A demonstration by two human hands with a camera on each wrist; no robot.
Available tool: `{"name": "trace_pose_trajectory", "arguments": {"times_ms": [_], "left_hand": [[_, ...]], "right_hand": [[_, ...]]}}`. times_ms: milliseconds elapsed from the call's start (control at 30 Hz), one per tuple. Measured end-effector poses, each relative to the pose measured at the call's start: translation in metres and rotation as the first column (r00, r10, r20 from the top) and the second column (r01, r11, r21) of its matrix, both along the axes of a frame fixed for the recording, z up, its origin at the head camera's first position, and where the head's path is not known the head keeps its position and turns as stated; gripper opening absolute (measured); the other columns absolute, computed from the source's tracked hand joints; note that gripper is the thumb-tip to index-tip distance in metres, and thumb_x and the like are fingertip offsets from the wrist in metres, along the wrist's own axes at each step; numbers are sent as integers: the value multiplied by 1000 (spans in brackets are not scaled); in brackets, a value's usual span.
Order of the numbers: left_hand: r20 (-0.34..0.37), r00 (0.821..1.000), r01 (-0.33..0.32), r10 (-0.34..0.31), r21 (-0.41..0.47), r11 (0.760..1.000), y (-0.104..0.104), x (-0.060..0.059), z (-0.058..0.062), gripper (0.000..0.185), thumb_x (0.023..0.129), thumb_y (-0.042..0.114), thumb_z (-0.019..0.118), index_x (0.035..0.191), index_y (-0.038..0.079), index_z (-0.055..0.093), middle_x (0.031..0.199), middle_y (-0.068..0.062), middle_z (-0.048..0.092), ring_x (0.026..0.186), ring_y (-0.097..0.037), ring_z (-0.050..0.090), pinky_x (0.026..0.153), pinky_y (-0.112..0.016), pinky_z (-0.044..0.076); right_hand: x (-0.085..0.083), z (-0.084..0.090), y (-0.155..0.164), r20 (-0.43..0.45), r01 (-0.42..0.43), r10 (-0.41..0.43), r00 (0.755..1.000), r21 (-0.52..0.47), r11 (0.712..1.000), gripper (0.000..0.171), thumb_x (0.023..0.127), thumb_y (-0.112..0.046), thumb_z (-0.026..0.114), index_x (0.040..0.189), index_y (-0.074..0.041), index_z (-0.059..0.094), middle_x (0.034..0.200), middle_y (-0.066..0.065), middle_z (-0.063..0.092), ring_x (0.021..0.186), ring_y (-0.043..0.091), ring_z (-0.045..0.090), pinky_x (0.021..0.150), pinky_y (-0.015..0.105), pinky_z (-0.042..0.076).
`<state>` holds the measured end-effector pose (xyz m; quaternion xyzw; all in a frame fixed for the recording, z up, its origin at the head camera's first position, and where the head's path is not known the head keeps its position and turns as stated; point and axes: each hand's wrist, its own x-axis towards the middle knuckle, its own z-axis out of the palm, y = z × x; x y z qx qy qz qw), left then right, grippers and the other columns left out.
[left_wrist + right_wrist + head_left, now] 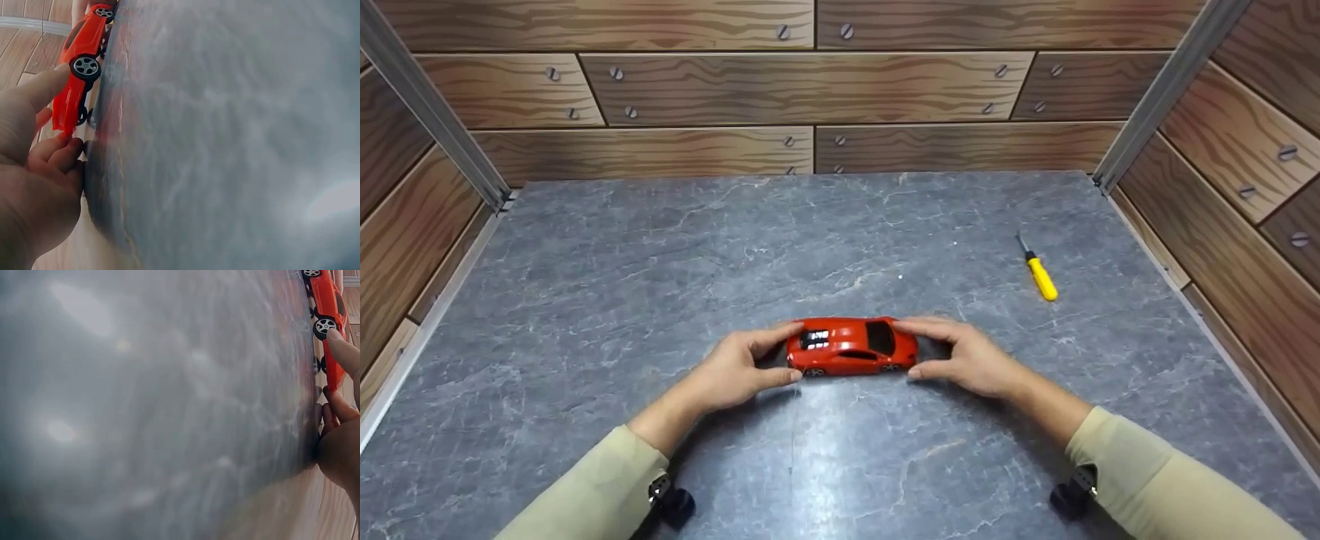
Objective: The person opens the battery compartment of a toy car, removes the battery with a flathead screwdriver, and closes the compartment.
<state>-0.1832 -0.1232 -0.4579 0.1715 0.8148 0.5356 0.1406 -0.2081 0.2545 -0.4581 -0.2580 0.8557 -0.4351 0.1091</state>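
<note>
A red toy sports car (844, 346) with dark windows sits at the near middle of the grey table, its nose pointing right. My left hand (739, 369) grips the rear end, thumb on the near side and fingers on the far side. The front end is held the same way by my right hand (971, 358). In the left wrist view, the thumb of the left hand (42, 174) presses beside a wheel of the toy car (81, 42). The right wrist view has the right hand's thumb (343, 351) against the front wheel area of the car (326, 298).
A screwdriver (1041, 277) with a yellow handle lies on the table (660, 255) at the back right. Wood-patterned panels (810, 86) close off the back and both sides, with metal posts (1170, 90) at the corners.
</note>
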Motion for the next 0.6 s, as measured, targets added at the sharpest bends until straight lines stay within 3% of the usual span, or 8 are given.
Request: {"name": "trace_pose_trajectory", "arguments": {"times_ms": [600], "left_hand": [[-1, 1000, -6, 5, -13, 1000, 3, -1, 0, 68, 90, 13, 85, 152, 21, 59, 152, -9, 58, 146, -32, 48, 128, -53, 22]], "right_hand": [[2, 0, -2, -8, 37, -36, 999, 55, 998, 65, 88, -25, 89, 148, -34, 64, 154, -5, 58, 147, 28, 46, 124, 58, 28]]}}
